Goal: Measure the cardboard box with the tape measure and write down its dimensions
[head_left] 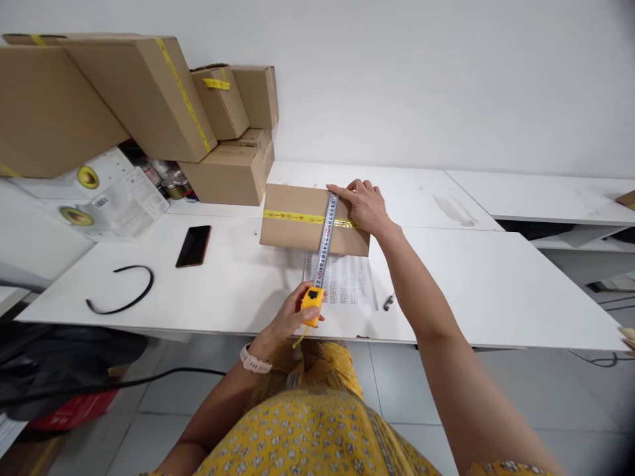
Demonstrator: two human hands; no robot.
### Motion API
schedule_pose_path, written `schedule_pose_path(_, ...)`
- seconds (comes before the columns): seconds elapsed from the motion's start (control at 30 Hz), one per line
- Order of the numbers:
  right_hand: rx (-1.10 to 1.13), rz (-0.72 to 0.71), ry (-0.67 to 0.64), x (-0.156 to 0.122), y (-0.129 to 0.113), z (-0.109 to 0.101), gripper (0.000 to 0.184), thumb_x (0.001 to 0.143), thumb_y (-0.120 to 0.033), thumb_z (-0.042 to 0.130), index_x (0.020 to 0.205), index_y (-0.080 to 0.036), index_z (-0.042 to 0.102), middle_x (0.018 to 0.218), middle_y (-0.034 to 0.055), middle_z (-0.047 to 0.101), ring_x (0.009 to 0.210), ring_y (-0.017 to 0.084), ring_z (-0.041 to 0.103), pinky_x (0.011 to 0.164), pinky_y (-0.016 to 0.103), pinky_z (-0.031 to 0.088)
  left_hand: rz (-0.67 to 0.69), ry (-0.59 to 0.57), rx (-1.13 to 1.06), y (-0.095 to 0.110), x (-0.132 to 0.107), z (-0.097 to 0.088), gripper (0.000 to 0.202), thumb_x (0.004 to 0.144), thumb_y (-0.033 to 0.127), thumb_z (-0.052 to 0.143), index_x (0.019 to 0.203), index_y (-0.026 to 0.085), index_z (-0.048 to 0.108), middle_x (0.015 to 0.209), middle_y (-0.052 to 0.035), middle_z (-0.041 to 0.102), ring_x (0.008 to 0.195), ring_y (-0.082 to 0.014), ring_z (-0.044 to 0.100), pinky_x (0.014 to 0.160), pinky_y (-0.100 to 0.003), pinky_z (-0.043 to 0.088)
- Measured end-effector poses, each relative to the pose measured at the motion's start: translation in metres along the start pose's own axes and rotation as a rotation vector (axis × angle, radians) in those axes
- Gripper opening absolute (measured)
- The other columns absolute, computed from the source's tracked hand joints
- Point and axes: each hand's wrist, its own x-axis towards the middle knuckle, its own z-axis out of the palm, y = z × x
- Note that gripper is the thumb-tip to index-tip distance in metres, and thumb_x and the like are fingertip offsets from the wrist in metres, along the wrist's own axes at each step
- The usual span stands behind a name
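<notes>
A small cardboard box (pixel 292 235) with yellow tape across its top sits on the white table. Across the box lies the drawn-out blade of a tape measure (pixel 310 305), running toward the table's front edge. My left hand (pixel 290 314) is closed around the yellow case of that tape measure, just in front of the box. With its fingers at the far edge of the box, my right hand (pixel 364 205) presses the blade's end there. Partly under the box is a printed sheet (pixel 347 281).
Cardboard boxes (pixel 143 92) are stacked at the back left, beside a white carton with avocado pictures (pixel 106 192). A phone (pixel 193 246) and a black curved band (pixel 146 287) lie on the table's left. A small dark object (pixel 388 303) lies right of the sheet.
</notes>
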Motion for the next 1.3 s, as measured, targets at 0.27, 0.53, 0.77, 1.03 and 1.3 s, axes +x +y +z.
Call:
schedule_pose_path(0.27, -0.013, -0.012, 0.025, 0.0, 0.002, 0.001, 0.051, 0.098, -0.029, 0.04, 0.145, -0.045, 0.053, 0.112, 0.0103, 0.056, 0.098, 0.03, 0.044, 0.085, 0.047, 0.04, -0.004, -0.088, -0.018, -0.015, 0.011, -0.016, 0.072, 0.071, 0.05, 0.083, 0.128, 0.024, 0.046, 0.12, -0.011, 0.063, 0.081, -0.02, 0.072, 0.067, -0.03, 0.058)
schedule_pose_path(0.53, -0.02, 0.003, 0.027, -0.002, -0.002, 0.0, 0.051, 0.099, -0.029, 0.039, 0.146, -0.04, 0.052, 0.111, 0.0111, 0.056, 0.1, 0.03, 0.045, 0.087, 0.048, 0.039, 0.05, -0.048, 0.001, -0.017, 0.007, -0.011, 0.069, 0.075, 0.045, 0.08, 0.131, 0.022, 0.046, 0.113, -0.009, 0.065, 0.082, -0.0191, 0.071, 0.072, -0.03, 0.053)
schedule_pose_path(0.77, -0.024, 0.134, -0.028, -0.007, -0.013, -0.01, 0.052, 0.101, -0.033, 0.03, 0.151, -0.028, 0.045, 0.114, 0.0129, 0.059, 0.105, 0.032, 0.047, 0.089, 0.052, 0.043, 0.074, -0.096, 0.018, -0.038, -0.007, -0.019, 0.067, 0.077, 0.043, 0.077, 0.134, 0.025, 0.045, 0.119, -0.0106, 0.062, 0.09, -0.0227, 0.071, 0.073, -0.032, 0.054)
schedule_pose_path(1.03, 0.036, 0.147, -0.033, -0.039, -0.038, -0.019, 0.066, 0.088, -0.066, 0.054, 0.136, -0.021, 0.053, 0.126, 0.0166, 0.059, 0.118, 0.038, 0.047, 0.091, 0.056, 0.048, 0.021, -0.109, 0.298, -0.046, -0.009, -0.025, 0.072, 0.074, 0.037, 0.08, 0.137, 0.02, 0.05, 0.115, -0.0108, 0.065, 0.096, -0.0244, 0.066, 0.077, -0.035, 0.055)
schedule_pose_path(1.3, 0.286, 0.22, 0.164, -0.099, -0.048, -0.022, 0.068, 0.091, -0.055, 0.056, 0.15, -0.026, 0.038, 0.129, 0.0103, 0.061, 0.113, 0.029, 0.059, 0.097, 0.049, 0.052, 0.06, -0.138, 0.456, -0.049, -0.006, -0.031, 0.074, 0.071, 0.039, 0.081, 0.137, 0.022, 0.052, 0.112, -0.0089, 0.067, 0.098, -0.0255, 0.065, 0.079, -0.036, 0.054)
